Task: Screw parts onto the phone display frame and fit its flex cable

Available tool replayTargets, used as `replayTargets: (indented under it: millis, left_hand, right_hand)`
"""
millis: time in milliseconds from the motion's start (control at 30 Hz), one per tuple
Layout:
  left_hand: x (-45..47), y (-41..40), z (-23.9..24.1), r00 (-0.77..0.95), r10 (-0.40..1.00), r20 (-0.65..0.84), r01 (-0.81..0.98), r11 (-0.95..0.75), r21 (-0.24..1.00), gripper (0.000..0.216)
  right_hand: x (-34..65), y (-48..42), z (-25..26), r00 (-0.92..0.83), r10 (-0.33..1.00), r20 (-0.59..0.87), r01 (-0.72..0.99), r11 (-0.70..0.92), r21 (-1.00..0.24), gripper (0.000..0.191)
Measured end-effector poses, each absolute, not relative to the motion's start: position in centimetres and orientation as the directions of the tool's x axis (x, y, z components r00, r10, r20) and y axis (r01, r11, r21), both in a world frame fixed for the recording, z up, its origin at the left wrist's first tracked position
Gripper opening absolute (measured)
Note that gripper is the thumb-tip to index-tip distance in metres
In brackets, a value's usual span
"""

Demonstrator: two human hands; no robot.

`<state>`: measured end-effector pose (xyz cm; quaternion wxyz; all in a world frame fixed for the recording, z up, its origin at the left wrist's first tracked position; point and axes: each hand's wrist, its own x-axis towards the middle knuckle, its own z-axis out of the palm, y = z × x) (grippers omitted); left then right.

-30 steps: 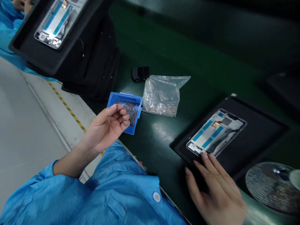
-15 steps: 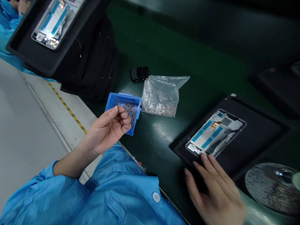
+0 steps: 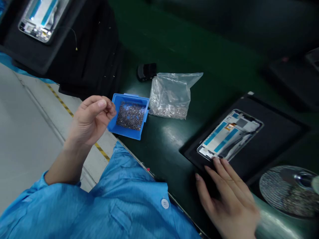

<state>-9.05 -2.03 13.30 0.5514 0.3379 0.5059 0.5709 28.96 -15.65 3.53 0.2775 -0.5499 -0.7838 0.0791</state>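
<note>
My left hand (image 3: 91,119) hovers just left of a small blue tray (image 3: 124,131) filled with tiny dark screws. Its thumb and fingertips are pinched together; whatever they hold is too small to see. My right hand (image 3: 228,199) lies flat with fingers stretched out on a black carrier tray (image 3: 274,142), fingertips touching the near end of a phone frame (image 3: 230,136) with blue strips inside. A clear plastic bag (image 3: 171,96) of small metal parts lies just beyond the blue tray.
A green conveyor belt (image 3: 199,49) runs across the view. A second black tray with another phone frame (image 3: 40,16) sits at the upper left on a black stack. A small black part (image 3: 146,71) lies behind the bag. A round metal disc (image 3: 286,189) sits at the lower right.
My left hand has drawn back from over the blue tray to its left side, with fingertips pinched. The screws in the tray now show fully. My right hand stays on the black tray.
</note>
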Motion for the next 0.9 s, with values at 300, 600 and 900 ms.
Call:
replayTargets:
  millis: [300,600,900]
  left_hand:
    - [-8.4,-1.8,10.5,0.221,0.965,0.140,0.688,-0.256,0.679,0.008]
    - [-8.3,-0.2,7.5,0.510,0.851,-0.125,0.829,-0.448,0.334,0.025]
    - [-8.2,-1.2,9.7,0.425,0.886,0.185,0.793,-0.463,0.395,0.022]
  right_hand:
    - [29.0,-15.7,3.8,-0.244,0.908,0.341,0.817,0.382,-0.432,0.038]
    - [29.0,-15.6,3.7,-0.249,0.903,0.350,0.816,0.390,-0.426,0.039]
    - [29.1,-15.6,3.7,-0.239,0.904,0.355,0.817,0.384,-0.430,0.037]
